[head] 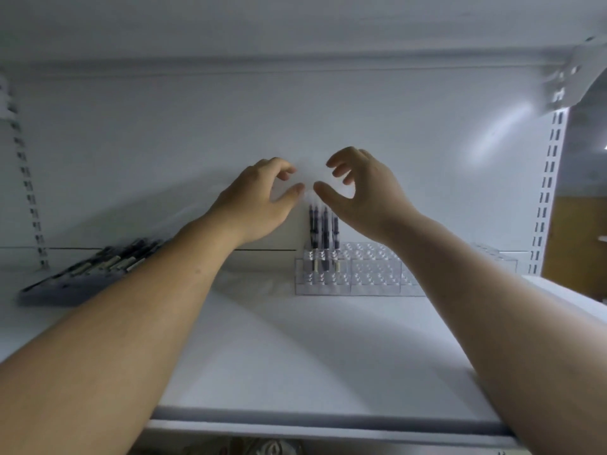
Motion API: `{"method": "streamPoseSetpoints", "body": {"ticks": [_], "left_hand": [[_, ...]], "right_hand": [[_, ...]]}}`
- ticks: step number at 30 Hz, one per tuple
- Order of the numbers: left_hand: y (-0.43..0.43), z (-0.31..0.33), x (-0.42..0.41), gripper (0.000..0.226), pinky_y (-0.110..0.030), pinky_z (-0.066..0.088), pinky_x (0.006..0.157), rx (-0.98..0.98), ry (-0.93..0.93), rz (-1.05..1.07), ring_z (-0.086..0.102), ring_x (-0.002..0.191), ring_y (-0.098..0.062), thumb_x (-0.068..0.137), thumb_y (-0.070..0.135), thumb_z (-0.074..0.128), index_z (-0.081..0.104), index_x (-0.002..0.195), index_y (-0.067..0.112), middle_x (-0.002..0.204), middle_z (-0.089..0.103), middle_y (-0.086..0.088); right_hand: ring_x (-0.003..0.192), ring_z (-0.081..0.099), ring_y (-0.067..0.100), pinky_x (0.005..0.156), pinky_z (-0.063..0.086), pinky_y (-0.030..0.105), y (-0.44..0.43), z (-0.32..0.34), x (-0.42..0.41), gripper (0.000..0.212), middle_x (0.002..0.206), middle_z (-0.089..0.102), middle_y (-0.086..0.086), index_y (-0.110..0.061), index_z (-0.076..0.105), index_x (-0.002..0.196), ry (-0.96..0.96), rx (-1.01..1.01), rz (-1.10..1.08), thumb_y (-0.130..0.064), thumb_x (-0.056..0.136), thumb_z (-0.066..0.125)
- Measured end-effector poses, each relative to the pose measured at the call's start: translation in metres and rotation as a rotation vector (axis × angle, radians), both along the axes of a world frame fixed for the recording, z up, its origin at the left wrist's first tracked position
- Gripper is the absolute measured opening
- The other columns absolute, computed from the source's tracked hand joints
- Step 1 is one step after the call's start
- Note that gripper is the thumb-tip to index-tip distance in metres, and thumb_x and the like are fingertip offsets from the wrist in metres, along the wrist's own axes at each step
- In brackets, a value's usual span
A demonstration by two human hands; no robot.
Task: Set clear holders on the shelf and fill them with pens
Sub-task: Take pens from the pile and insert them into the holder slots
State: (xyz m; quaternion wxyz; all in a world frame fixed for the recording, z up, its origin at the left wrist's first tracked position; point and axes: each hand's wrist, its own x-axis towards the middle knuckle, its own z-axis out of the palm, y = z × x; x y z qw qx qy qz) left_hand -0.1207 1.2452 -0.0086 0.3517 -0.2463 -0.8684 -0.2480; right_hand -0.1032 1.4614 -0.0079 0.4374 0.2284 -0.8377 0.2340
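Note:
Clear holders (pixel 358 270) with rows of round holes stand in a line at the back of the white shelf (pixel 295 349). Several dark pens (pixel 323 231) stand upright in the leftmost holder. My left hand (pixel 259 201) and my right hand (pixel 358 192) hover just above the pen tops, fingers curled and apart, thumbs nearly meeting over the pens. Neither hand holds anything that I can see. A further clear holder (pixel 492 254) shows past my right forearm.
A flat grey tray (pixel 65 290) piled with loose pens (pixel 111 261) lies at the left of the shelf. Slotted uprights (pixel 547 192) stand at both sides. Another shelf hangs overhead. The shelf's front lip (pixel 312 421) runs below my arms.

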Motion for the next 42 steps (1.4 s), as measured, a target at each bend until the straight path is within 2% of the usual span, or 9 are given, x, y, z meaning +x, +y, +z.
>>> {"method": "streamPoseSetpoints", "body": {"ticks": [6,11,14,18,24,29,35,38,42], "left_hand": [[-0.034,0.015,0.019,0.048,-0.039,0.05,0.101,-0.062,-0.091,0.226,0.055,0.123,-0.016,0.103,0.046,0.058,0.05,0.145,0.025,0.138,0.055,0.005],[-0.079,-0.006,0.043,0.063,-0.039,0.049,0.1,-0.125,-0.25,0.37,0.057,0.117,-0.018,0.094,0.059,0.065,0.052,0.144,0.023,0.136,0.056,0.004],[-0.099,-0.017,0.056,0.071,-0.036,0.047,0.092,-0.22,-0.391,0.477,0.057,0.113,-0.019,0.086,0.066,0.07,0.053,0.139,0.023,0.132,0.056,0.005],[-0.109,-0.023,0.072,0.053,-0.031,0.04,0.064,-0.345,-0.498,0.552,0.059,0.08,-0.019,0.078,0.064,0.079,0.062,0.089,0.015,0.087,0.062,0.002],[-0.112,-0.021,0.069,0.052,-0.032,0.033,0.054,-0.395,-0.437,0.672,0.052,0.071,-0.026,0.084,0.051,0.081,0.048,0.066,0.015,0.073,0.048,-0.004],[-0.115,-0.015,0.059,0.052,-0.031,0.04,0.062,-0.428,-0.505,0.73,0.055,0.067,-0.025,0.079,0.053,0.084,0.053,0.071,0.014,0.072,0.055,-0.006],[-0.111,-0.008,0.054,0.047,-0.029,0.045,0.061,-0.412,-0.587,0.758,0.06,0.061,-0.024,0.077,0.048,0.087,0.059,0.072,0.012,0.069,0.062,-0.006],[-0.109,-0.008,0.051,0.029,-0.029,0.051,0.059,-0.422,-0.62,0.765,0.07,0.065,-0.027,0.081,0.036,0.078,0.068,0.076,0.01,0.068,0.071,-0.008],[-0.104,-0.011,0.054,0.02,-0.029,0.048,0.062,-0.503,-0.584,0.771,0.059,0.069,-0.025,0.09,0.024,0.064,0.054,0.078,0.012,0.083,0.061,-0.009]], "right_hand": [[0.113,0.059,0.015,0.1,0.048,0.042,-0.033,-0.001,0.012,0.048,0.121,0.063,-0.006,-0.023,0.06,0.13,-0.004,0.125,0.063,-0.054,0.095,0.065],[0.115,0.06,0.016,0.103,0.048,0.043,-0.073,-0.011,0.022,0.051,0.123,0.065,-0.006,-0.025,0.059,0.132,-0.062,0.244,0.159,-0.057,0.093,0.064],[0.118,0.06,0.017,0.106,0.045,0.041,-0.096,-0.017,0.029,0.052,0.128,0.065,-0.006,-0.026,0.057,0.136,-0.059,0.358,0.183,-0.057,0.096,0.061],[0.118,0.059,0.016,0.106,0.044,0.04,-0.106,-0.023,0.033,0.05,0.128,0.064,-0.008,-0.028,0.056,0.137,-0.07,0.451,0.212,-0.058,0.097,0.058],[0.113,0.058,0.012,0.102,0.045,0.037,-0.095,-0.025,0.033,0.042,0.12,0.064,-0.012,-0.03,0.06,0.13,-0.097,0.445,0.221,-0.057,0.097,0.058],[0.107,0.06,0.012,0.099,0.045,0.036,-0.089,-0.025,0.029,0.037,0.114,0.067,-0.015,-0.031,0.065,0.122,-0.123,0.429,0.223,-0.056,0.096,0.059],[0.101,0.059,0.008,0.094,0.044,0.033,-0.087,-0.027,0.023,0.028,0.105,0.066,-0.02,-0.033,0.068,0.113,-0.129,0.43,0.233,-0.054,0.097,0.059],[0.099,0.059,0.008,0.09,0.043,0.032,-0.086,-0.027,0.02,0.021,0.099,0.065,-0.023,-0.035,0.069,0.105,-0.129,0.433,0.246,-0.052,0.097,0.06],[0.098,0.061,0.007,0.087,0.041,0.031,-0.084,-0.026,0.021,0.02,0.096,0.066,-0.025,-0.035,0.071,0.1,-0.152,0.432,0.257,-0.05,0.097,0.059]]}}
